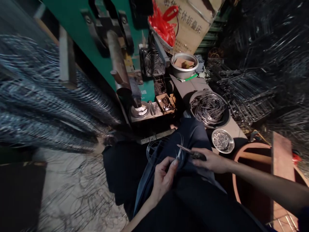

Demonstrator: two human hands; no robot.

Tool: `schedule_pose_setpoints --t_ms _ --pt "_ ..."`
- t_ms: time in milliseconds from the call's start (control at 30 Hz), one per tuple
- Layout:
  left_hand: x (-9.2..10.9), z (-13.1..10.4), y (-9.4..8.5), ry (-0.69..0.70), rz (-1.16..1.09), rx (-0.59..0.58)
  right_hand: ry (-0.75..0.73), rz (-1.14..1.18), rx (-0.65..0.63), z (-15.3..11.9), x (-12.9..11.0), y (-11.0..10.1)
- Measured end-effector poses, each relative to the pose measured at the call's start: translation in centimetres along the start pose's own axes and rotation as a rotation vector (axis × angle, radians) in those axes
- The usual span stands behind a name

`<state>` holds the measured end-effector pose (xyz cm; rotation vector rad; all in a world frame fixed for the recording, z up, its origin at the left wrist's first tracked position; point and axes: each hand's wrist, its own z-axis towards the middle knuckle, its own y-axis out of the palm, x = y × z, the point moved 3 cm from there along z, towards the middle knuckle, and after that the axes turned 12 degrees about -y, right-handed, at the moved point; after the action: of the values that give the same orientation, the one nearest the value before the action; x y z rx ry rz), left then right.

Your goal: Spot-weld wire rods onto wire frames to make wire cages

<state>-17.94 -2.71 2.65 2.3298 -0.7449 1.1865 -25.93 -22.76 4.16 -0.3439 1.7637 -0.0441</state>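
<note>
The work looks partway: the left hand's [165,175] grip is pinched on thin wire loops [179,153] above the lap, while the right hand [209,159] is clamped on pliers [196,155], their tip beside the wire, contact unclear. Plenty seems left, with more wires [209,108] heaped on the right tabletop [238,127]. The far carton [181,29] reads "休折叠床"; the green machine's [70,13] pale lettering is too small to read.

We pinch thin wire loops [179,154] in our left hand [165,174]. From there, at two o'clock, our right hand [209,159] grips pliers [198,156], tips near the loops; at one o'clock sits a basin [227,118] of coiled wire [208,108], beside a smaller bowl [223,151].
</note>
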Motion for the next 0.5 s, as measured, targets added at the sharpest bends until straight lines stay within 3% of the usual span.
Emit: schedule_pose_setpoints --t_ms 133,267,333,433,500 --pt "0.6 0.4 -0.2 0.041 0.027 0.014 0.051 -0.049 -0.074 0.5 -1.8 -1.5" --pt "1.4 0.7 -2.5 0.078 0.033 0.098 0.044 -0.053 -0.053 0.1 -1.4 -4.0" --pt "1.4 1.2 -3.9 0.014 -0.026 0.144 0.061 0.005 0.117 -0.8 0.9 -6.1" --pt "1.3 2.2 -4.8 -0.086 -0.097 0.134 0.195 0.031 0.586 -2.5 6.9 -8.6" --pt "1.7 2.8 -4.7 -0.08 -0.066 0.11 0.276 -0.039 0.785 -3.0 10.9 -8.9"
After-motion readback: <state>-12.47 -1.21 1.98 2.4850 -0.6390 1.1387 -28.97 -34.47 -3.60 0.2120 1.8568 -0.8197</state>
